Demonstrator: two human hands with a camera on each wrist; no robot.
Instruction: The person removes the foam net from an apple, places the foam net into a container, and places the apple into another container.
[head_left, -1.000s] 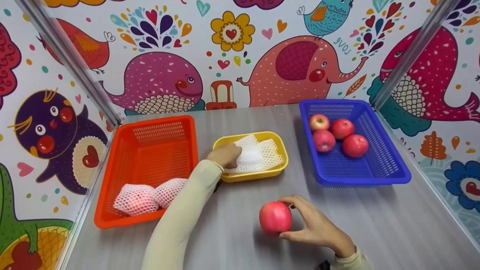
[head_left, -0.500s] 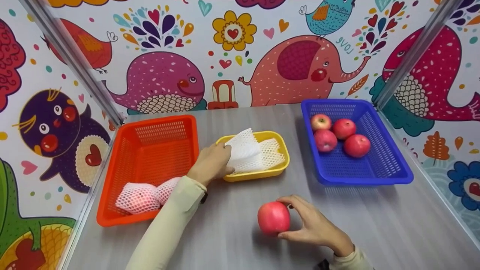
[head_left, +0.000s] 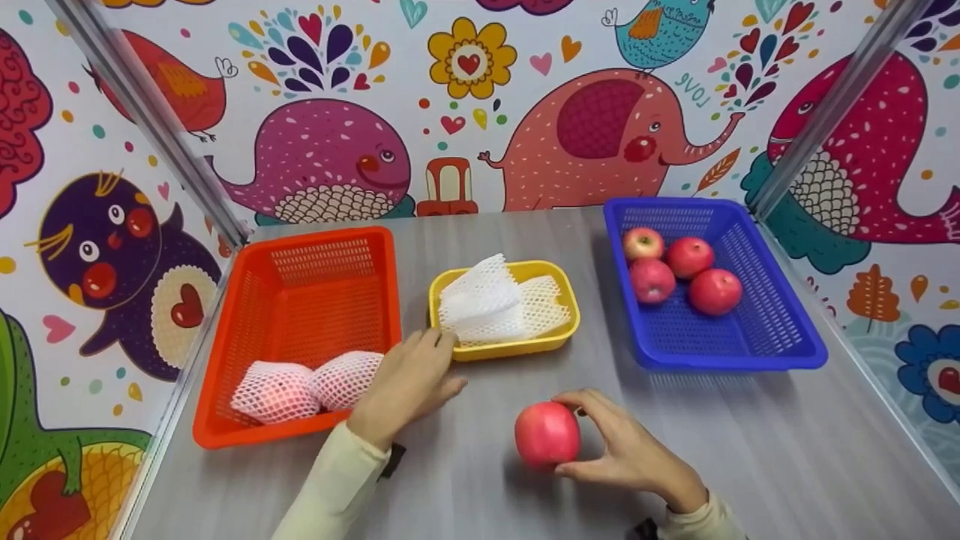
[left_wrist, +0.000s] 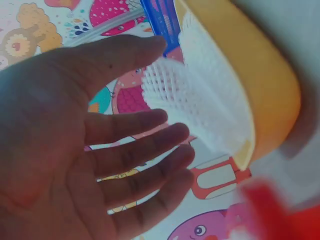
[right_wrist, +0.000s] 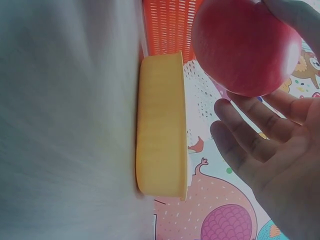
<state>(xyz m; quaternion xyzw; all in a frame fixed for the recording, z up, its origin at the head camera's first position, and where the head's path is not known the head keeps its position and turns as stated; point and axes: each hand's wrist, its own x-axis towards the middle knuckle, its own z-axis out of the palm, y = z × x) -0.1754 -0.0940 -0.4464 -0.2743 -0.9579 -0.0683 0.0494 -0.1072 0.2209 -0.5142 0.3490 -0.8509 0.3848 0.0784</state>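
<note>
My right hand (head_left: 626, 450) pinches a red apple (head_left: 547, 433) between thumb and fingers, above the table at the front; the right wrist view shows the same apple (right_wrist: 245, 47) large. My left hand (head_left: 409, 382) is near the front left corner of the yellow basket (head_left: 517, 348), holding nothing. In the left wrist view its fingers (left_wrist: 145, 145) are spread and loosely bent, apart from the netting. White foam net sleeves (head_left: 480, 304) lie in the yellow basket, one sticking up over its rim.
On the left, a red-orange basket (head_left: 307, 300) holds two apples in foam nets (head_left: 276, 391). A blue basket (head_left: 750, 358) at the right holds several bare apples (head_left: 715, 291). Patterned panels (head_left: 465, 112) with metal posts enclose the table (head_left: 480, 480).
My left hand has come out of the yellow basket, moving left and toward me, leaving the nets inside. The right hand keeps the apple in nearly the same place.
</note>
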